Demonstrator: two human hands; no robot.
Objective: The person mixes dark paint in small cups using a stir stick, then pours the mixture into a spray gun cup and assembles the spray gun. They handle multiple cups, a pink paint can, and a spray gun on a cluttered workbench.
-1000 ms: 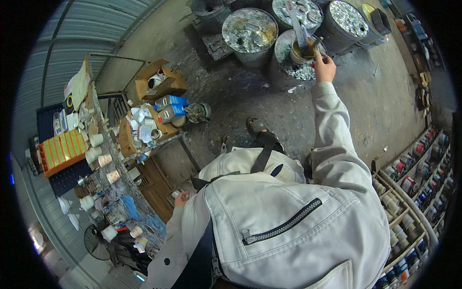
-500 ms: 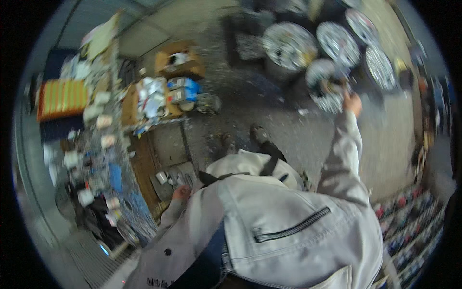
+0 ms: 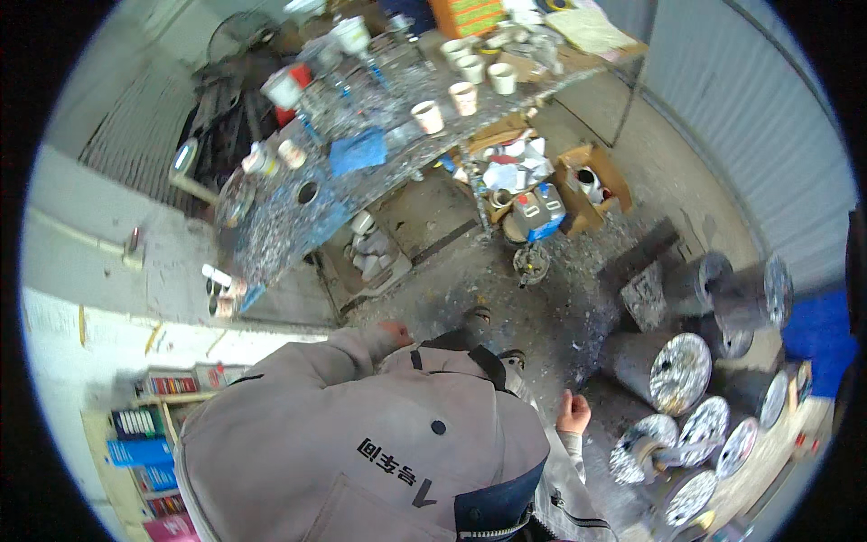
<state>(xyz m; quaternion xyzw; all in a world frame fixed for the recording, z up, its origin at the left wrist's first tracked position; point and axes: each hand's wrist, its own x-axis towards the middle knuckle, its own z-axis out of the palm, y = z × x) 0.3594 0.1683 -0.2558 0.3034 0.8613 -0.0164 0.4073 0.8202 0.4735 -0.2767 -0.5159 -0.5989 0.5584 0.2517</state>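
Note:
My right hand point(image 3: 573, 412) hangs low beside my jacket, fingers loosely bent, with nothing visible in it. Right of and below it stand grey, paint-crusted drums point(image 3: 642, 379); a small container point(image 3: 646, 454) with a flat strip across it sits on one. My left hand point(image 3: 396, 332) is down at my body's upper edge, blurred, its fingers hard to make out. Beyond it is a paint-stained workbench point(image 3: 271, 237) with white paper cups point(image 3: 463, 98), a blue sheet point(image 3: 358, 153) and spray guns point(image 3: 352, 41).
Under and beside the bench lie cardboard boxes point(image 3: 571, 168), a blue-and-grey jug point(image 3: 539, 212), a round can point(image 3: 531, 264) and a low tray point(image 3: 370, 259). Shelves point(image 3: 163, 404) with packages stand at the lower left; a corrugated wall point(image 3: 759, 108) curves along the upper right.
My view has swung left toward the bench, shifting the drums to the lower right. My right hand has let go at the container on the drum and drawn back toward my body.

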